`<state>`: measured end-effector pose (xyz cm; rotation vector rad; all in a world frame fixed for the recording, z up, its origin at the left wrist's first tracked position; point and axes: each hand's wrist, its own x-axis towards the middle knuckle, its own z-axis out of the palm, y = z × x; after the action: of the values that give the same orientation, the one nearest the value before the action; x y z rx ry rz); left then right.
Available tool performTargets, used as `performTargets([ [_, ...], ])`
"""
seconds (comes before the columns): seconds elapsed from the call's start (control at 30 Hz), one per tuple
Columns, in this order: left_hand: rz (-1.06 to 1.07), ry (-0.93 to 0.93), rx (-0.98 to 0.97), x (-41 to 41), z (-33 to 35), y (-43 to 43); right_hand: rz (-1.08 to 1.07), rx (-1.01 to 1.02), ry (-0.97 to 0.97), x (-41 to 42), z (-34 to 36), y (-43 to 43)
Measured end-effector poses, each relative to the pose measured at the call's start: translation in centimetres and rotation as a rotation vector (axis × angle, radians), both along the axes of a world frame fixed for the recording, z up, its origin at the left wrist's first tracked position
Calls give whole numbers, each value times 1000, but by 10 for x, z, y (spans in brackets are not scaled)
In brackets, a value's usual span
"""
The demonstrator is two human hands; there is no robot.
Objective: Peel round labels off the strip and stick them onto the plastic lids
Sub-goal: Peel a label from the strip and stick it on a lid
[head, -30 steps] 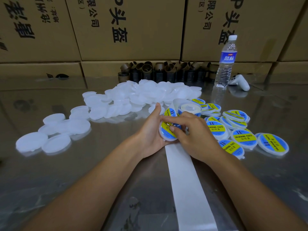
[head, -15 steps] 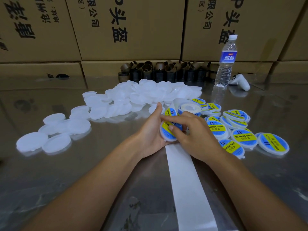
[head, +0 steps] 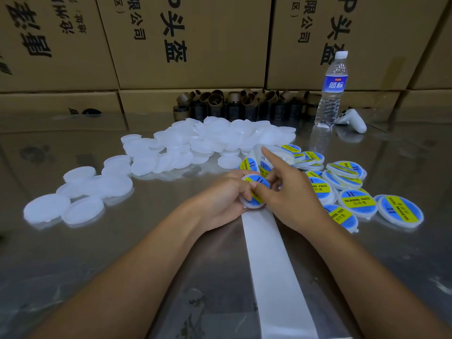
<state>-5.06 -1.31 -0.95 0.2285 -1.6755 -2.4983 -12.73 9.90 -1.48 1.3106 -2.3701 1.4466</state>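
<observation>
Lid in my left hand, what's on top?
A blue-and-yellow round label covers the lid; the thumb of the right hand presses it. Fingers hide part of its print.

The held lid (head: 247, 204), gripped in the left hand (head: 220, 201) with the right hand (head: 293, 199) thumb on it, bears a blue-and-yellow round label (head: 259, 181) showing "II"; the fingers hide its other print. Just right of the right hand's fingers, a labelled lid (head: 358, 204) reads "SOLDERING PASTE" above "助焊膏", with "II" on top. Well beyond the fingertips, the water bottle (head: 332, 99) has a blue label reading "蓝标". The cardboard cartons (head: 208, 69) behind it carry "P头盔" and "限公司" in vertical black print.
</observation>
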Motion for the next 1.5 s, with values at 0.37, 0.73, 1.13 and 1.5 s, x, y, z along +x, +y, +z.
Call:
performTargets([
  [0.37,-20,3,-58,3,-1,0,-166,-119,-282,-3,5,1],
  [0.73,86,-49,59,1,2,2,-109,-123,-286,-4,5,-2],
  [1.13,125,16,116,0,1,1,-38,-127,-301,2,7,-1],
  [1.5,175,34,38,-3,-5,-2,-32,-131,-271,-1,7,0],
])
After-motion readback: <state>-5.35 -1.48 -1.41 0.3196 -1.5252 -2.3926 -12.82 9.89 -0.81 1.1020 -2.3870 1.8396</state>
